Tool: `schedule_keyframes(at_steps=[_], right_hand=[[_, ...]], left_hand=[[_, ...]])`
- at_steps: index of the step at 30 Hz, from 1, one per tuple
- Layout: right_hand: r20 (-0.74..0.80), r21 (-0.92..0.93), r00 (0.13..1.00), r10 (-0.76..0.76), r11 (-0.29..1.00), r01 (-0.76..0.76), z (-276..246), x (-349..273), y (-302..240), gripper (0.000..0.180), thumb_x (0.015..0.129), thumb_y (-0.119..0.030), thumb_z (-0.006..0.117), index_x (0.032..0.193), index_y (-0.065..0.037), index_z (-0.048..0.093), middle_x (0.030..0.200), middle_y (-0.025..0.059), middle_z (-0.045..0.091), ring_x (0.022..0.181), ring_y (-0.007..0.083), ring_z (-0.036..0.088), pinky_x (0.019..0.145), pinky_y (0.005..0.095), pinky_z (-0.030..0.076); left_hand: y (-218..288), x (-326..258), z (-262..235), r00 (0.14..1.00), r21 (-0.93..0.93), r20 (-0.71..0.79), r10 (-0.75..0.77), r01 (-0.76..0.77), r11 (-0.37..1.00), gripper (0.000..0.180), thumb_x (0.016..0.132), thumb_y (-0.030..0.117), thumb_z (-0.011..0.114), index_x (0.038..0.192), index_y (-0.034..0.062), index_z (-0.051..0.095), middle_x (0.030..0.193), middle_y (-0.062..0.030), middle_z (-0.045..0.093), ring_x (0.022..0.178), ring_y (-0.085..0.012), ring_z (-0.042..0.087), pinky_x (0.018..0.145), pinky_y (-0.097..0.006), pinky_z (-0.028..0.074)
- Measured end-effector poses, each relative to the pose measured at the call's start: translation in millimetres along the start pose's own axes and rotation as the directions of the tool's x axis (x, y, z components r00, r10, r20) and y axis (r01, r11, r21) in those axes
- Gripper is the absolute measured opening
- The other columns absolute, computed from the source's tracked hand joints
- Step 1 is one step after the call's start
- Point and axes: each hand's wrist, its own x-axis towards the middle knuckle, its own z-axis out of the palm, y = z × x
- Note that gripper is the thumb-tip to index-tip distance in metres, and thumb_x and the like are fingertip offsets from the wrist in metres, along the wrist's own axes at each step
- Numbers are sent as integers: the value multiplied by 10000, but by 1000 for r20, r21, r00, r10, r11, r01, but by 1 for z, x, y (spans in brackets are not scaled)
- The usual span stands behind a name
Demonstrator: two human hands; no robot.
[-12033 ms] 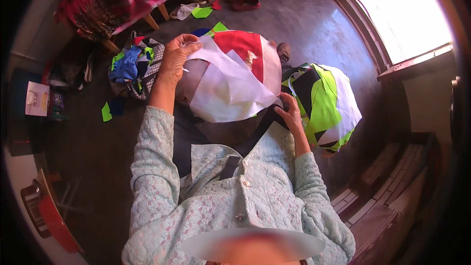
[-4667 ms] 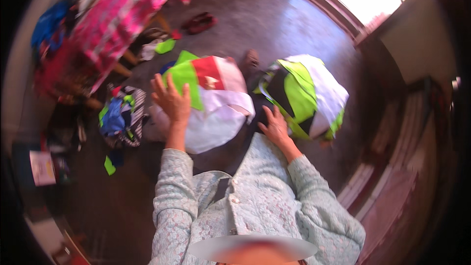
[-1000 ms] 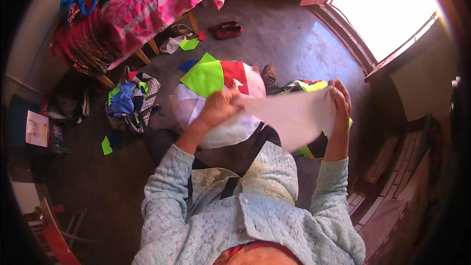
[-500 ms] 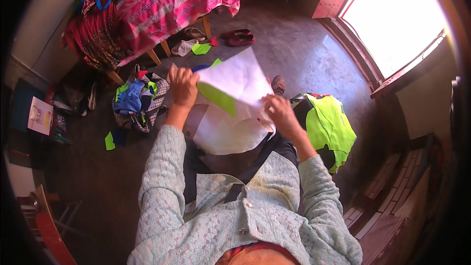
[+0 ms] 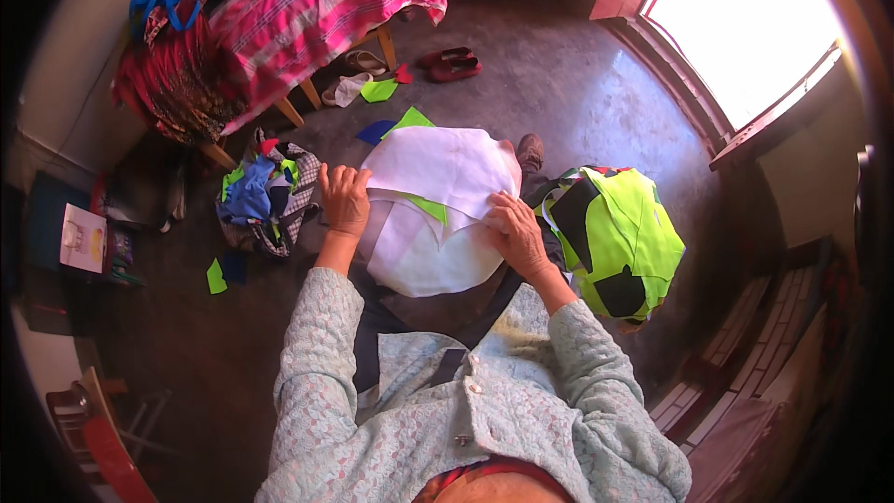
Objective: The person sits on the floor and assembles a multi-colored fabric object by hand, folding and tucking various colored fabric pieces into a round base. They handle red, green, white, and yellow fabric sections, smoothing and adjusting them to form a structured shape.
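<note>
Clock centred on the white pile; 12 straight ahead of the wearer. Nearest, at 6: pale patterned jacket (image 5: 400, 419), dark trouser legs beyond its hem.

Right hand (image 5: 518, 235) at 4, fingers close together, bent over the lower right edge of a loose white cloth (image 5: 447, 168); thumb side hidden, so cannot tell whether it pinches or only presses. Left hand (image 5: 345, 200) at 9, fingers a little apart, beside the cloth's left corner; grip cannot be told.

The cloth lies across the top of the rounded white pile (image 5: 438, 265), just ahead of the knees, covering its far half. A wedge of green fabric (image 5: 428, 208) shows from under its near edge. What supports the pile: not visible.

Handling, by judgement: very light, limp, thin; likely to crease or slide on the smooth layers beneath, hardly to break. Best hold: thumb and fingertip at opposite corners, near 9 and 4, lightly tensioned, then flat palms. One-handed, it would probably sag.

Farther: green-and-black bundle (image 5: 638, 233) at 3, near the right hand; heap of mixed scraps (image 5: 270, 191) at 9; blue scrap (image 5: 374, 132) at 11. Farthest: dark red shoes (image 5: 449, 65) at 12, pink checked cover (image 5: 326, 5) at 11.
</note>
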Motion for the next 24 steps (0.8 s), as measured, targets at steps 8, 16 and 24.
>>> schedule_keyframes(at_steps=[8,16,24], right_hand=[[-79,-177,996,-35,984,21,-22,15,1,134,881,-105,587,1003,-50,596,1253,154,587,1268,325,501,1020,470,375],[13,-193,999,-41,980,42,-28,-7,-7,159,846,-144,646,979,-71,599,1293,117,567,1288,282,479,1049,479,331],[-305,-235,943,134,949,-211,-79,-14,12,118,821,-121,671,775,-54,585,857,88,629,880,281,598,863,414,426]], left_hand=[[-7,5,-15,997,51,43,62,-64,997,154,768,57,617,903,125,639,843,-40,580,961,-229,565,1081,-512,315],[-16,-2,-28,972,-6,198,123,-124,992,228,744,76,637,967,124,653,907,-59,587,1058,-246,533,1089,-497,305],[-15,3,-65,968,-175,230,103,-63,982,383,693,189,705,1061,96,649,1173,-97,590,1227,-296,483,1112,-489,273]])
